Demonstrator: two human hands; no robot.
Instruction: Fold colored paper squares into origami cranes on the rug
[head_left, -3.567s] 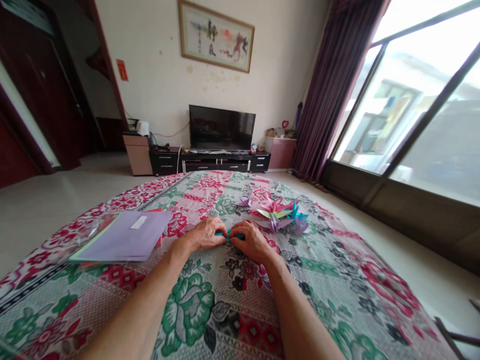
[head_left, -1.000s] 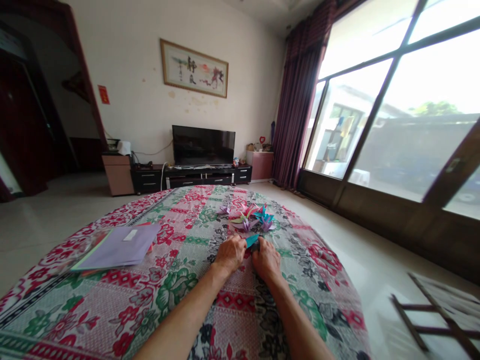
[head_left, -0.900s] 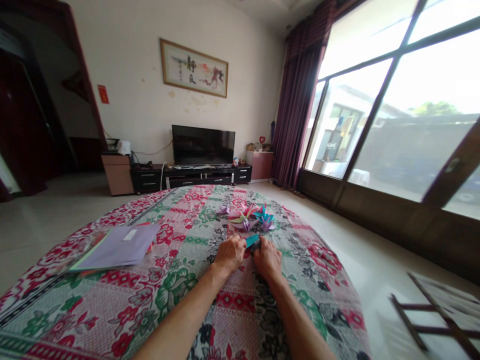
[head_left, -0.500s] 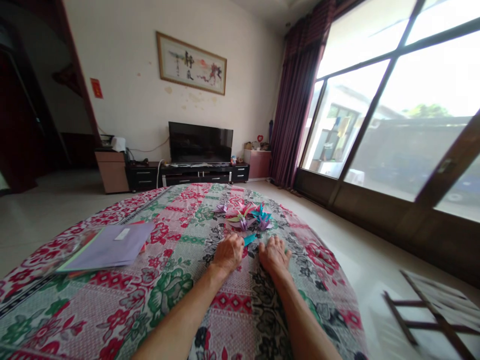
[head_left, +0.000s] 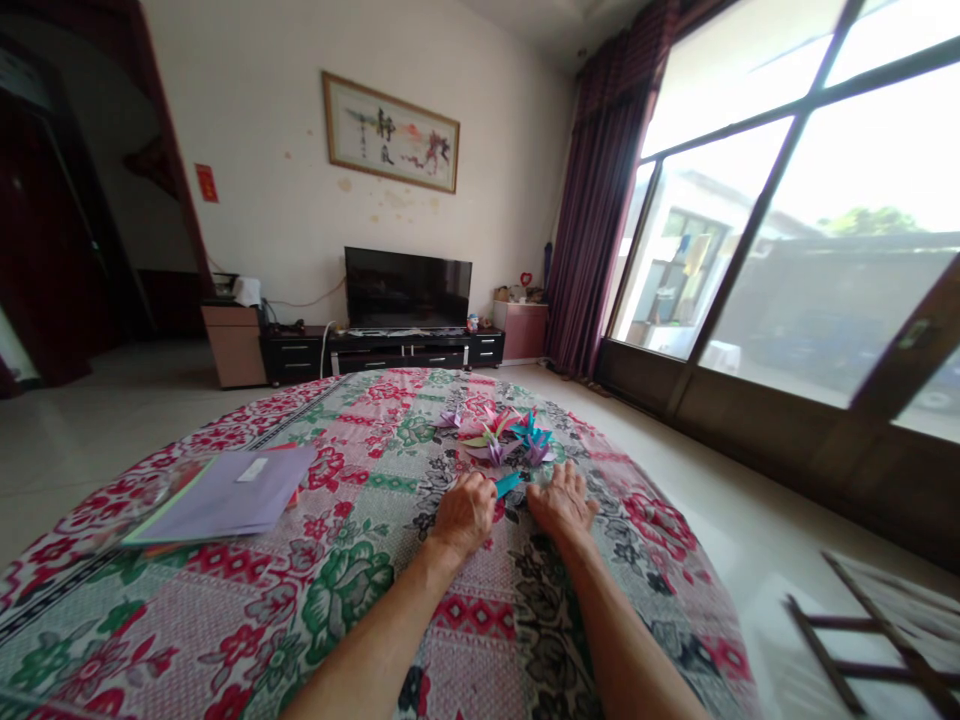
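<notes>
My left hand [head_left: 466, 510] is closed on a small folded piece of blue paper [head_left: 508, 484], which pokes out past its fingers to the right. Just right of the paper, my right hand [head_left: 562, 500] lies flat on the tablecloth with its fingers spread, holding nothing. Beyond both hands sits a cluster of folded paper cranes: a pink one [head_left: 498, 417], a light purple one [head_left: 495, 452], a blue one [head_left: 529, 425] and others. A lone purple crane [head_left: 450, 419] rests a little left of the cluster.
Sheets of purple paper [head_left: 225, 500], with other colours beneath, lie on the left of the round table under a flowered tablecloth [head_left: 352, 590]. A television [head_left: 409, 290] stands on a low cabinet beyond. A wooden stool or chair [head_left: 877, 640] is on the floor at right.
The whole view has shifted slightly, so everything appears a little further right. My left hand keeps its hold on the blue paper, and the right hand stays flat with fingers a bit more spread.
</notes>
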